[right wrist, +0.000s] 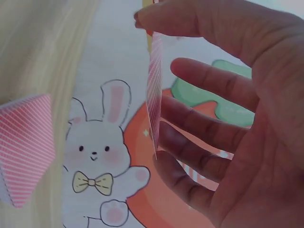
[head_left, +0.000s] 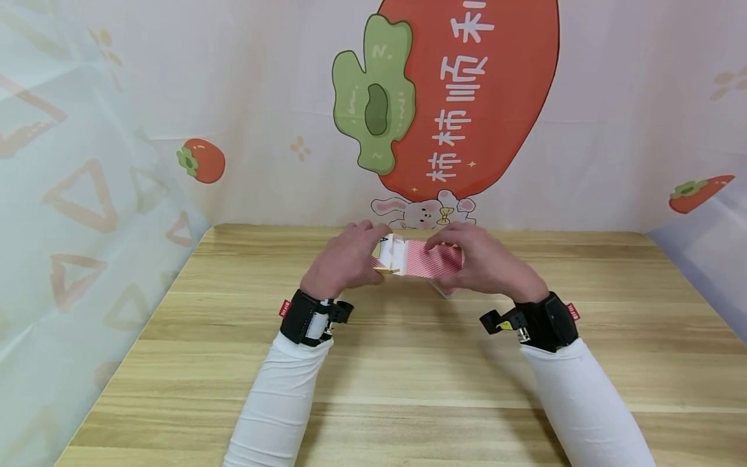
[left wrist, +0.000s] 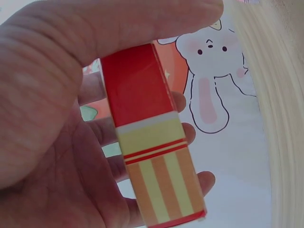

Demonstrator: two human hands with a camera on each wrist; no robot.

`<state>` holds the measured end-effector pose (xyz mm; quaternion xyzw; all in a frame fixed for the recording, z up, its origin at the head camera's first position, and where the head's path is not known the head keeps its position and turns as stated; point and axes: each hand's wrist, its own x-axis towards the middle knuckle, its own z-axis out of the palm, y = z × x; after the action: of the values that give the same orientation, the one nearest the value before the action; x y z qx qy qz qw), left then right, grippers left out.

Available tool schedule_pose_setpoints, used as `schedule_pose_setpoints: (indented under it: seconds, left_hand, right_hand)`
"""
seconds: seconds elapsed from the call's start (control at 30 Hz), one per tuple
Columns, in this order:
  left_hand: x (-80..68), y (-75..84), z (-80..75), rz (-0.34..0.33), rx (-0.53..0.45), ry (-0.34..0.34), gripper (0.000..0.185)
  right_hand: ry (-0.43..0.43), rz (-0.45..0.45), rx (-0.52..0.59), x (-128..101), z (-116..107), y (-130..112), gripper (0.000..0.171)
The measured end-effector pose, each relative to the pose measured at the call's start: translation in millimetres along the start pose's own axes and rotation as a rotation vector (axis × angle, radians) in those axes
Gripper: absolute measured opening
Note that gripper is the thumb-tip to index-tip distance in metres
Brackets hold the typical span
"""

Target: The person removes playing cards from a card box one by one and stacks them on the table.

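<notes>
Over the far middle of the wooden table [head_left: 408,363], my left hand [head_left: 373,250] grips a small card box [head_left: 390,254], its flap open towards the right. In the left wrist view the box [left wrist: 152,142] is red on top with yellow and orange stripes below, held between thumb [left wrist: 142,23] and fingers [left wrist: 190,133]. My right hand [head_left: 443,250] pinches red-backed cards [head_left: 428,259] at the box's mouth. In the right wrist view, one card [right wrist: 154,95] shows edge-on between thumb and fingers.
More red-backed cards [right wrist: 26,142] lie on the table below the right hand; only their tip [head_left: 446,292] shows in the head view. A printed backdrop with a persimmon [head_left: 467,97] and a rabbit [head_left: 423,211] stands behind the table. Fabric walls close both sides.
</notes>
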<state>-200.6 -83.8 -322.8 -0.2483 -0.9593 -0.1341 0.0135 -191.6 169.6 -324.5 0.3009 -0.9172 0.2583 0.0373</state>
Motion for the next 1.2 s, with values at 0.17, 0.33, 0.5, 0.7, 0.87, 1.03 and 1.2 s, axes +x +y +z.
schedule_pose_setpoints:
  seconds: [0.17, 0.33, 0.5, 0.7, 0.87, 1.03, 1.2]
  left_hand:
    - [-1.7, -6.8, -3.0, -0.025, -0.041, 0.005, 0.076]
    - [-3.3, -10.3, -5.9, -0.051, -0.081, 0.005, 0.077]
    - [-4.3, -11.6, -7.5, -0.07, -0.088, 0.013, 0.077]
    - [-4.4, -12.2, -7.6, -0.073, -0.083, 0.027, 0.078]
    - [-4.8, -11.2, -8.2, -0.065, -0.087, 0.031, 0.076]
    - [-4.6, -11.3, -8.1, -0.068, -0.098, 0.026, 0.075]
    - [-4.7, -11.3, -8.2, -0.069, -0.098, 0.023, 0.076]
  right_hand:
    - [0.059, 0.042, 0.016, -0.9, -5.9, 4.7, 0.043]
    - [0.131, 0.144, -0.058, -0.4, -5.4, 9.9, 0.049]
    - [0.13, 0.232, -0.168, 2.2, 3.4, 15.7, 0.049]
    - [0.083, 0.27, -0.209, 6.6, 15.7, 19.4, 0.043]
    - [0.047, 0.299, -0.23, 9.0, 24.5, 21.0, 0.043]
    - [0.007, 0.32, -0.271, 10.9, 32.5, 20.6, 0.044]
    - [-0.033, 0.359, -0.299, 11.9, 39.7, 20.4, 0.05]
